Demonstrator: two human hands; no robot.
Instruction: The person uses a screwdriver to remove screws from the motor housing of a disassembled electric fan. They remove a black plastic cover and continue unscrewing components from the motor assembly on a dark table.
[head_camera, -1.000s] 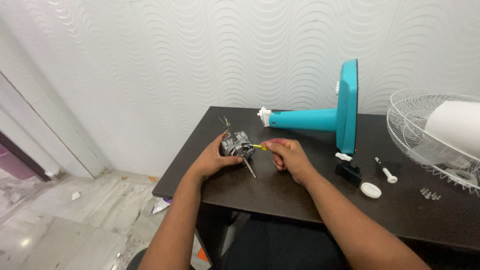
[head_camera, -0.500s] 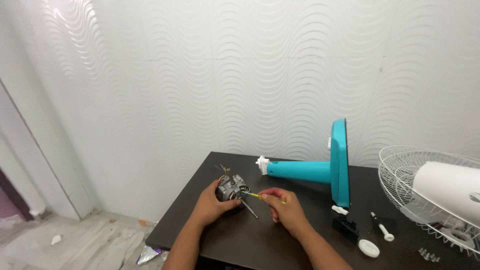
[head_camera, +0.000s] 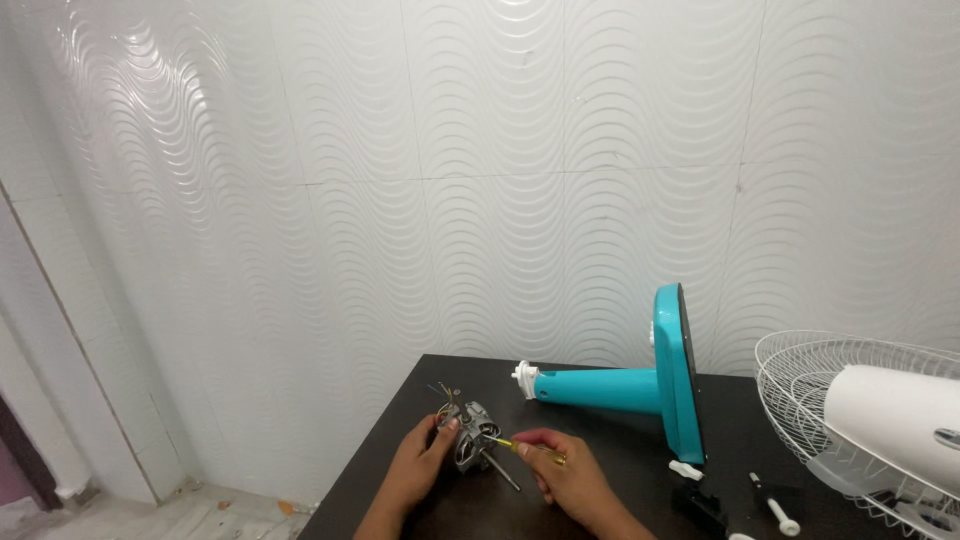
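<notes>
A small grey metal fan motor (head_camera: 470, 437) with a thin shaft and loose wires rests on the dark table (head_camera: 620, 470) near its left edge. My left hand (head_camera: 418, 468) grips the motor from the left side. My right hand (head_camera: 565, 480) holds a yellow-handled screwdriver (head_camera: 527, 450) whose tip points into the motor. Both hands sit low in the head view, wrists cut off by the bottom edge.
A teal fan stand (head_camera: 640, 385) lies on its side behind my hands, its round base standing on edge. A white wire fan guard (head_camera: 800, 400) with a white housing (head_camera: 895, 420) sits at the right. Small white and black parts (head_camera: 775, 510) lie near the front right.
The camera has tilted up, so the table and hands have dropped toward the bottom of the view and more wall shows. Both hands keep their hold on motor and screwdriver.
</notes>
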